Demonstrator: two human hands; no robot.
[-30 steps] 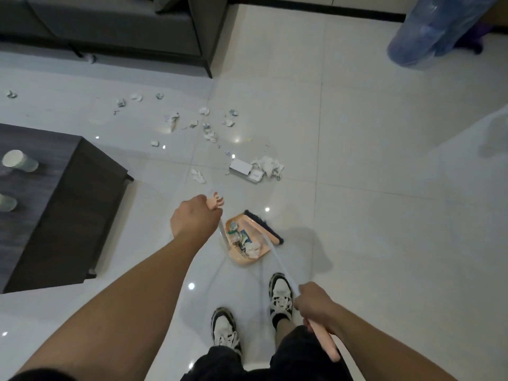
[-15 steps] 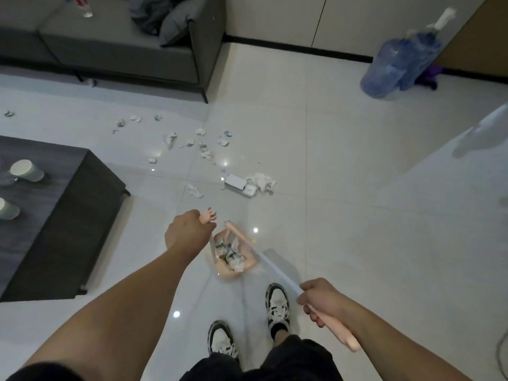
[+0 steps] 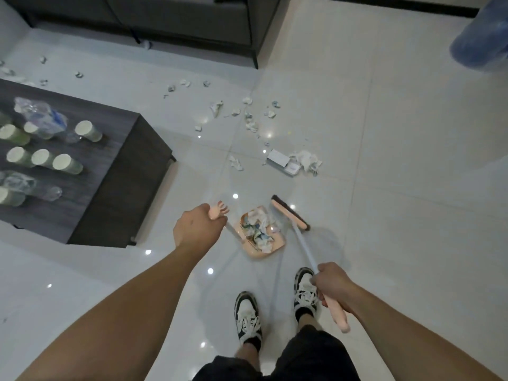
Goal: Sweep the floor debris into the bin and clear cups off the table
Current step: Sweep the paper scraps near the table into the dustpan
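- Right hand (image 3: 331, 284): curled tight round the broom handle (image 3: 302, 247), nearest the body.
- Broom head (image 3: 290, 213): on the floor, touching the dustpan's far right side; long axis diagonal.
- Left hand (image 3: 196, 228): gripping the dustpan handle (image 3: 217, 214).
- Dustpan (image 3: 259, 233): between both hands, holding crumpled paper.
- Floor debris (image 3: 294, 162): beyond the broom head, ahead; right hand's broom is nearer. Next stroke likely pulls it toward the pan.
- Cups (image 3: 66, 163): on the table (image 3: 123, 174), far left, untouched.

Glossy white tiled floor (image 3: 384, 166) bearing scattered paper scraps (image 3: 251, 125), a small box (image 3: 279, 158) and a loaded dustpan (image 3: 259, 232); dark desk (image 3: 118, 160) carrying paper cups (image 3: 88, 131) and crumpled plastic bottles (image 3: 41, 116).
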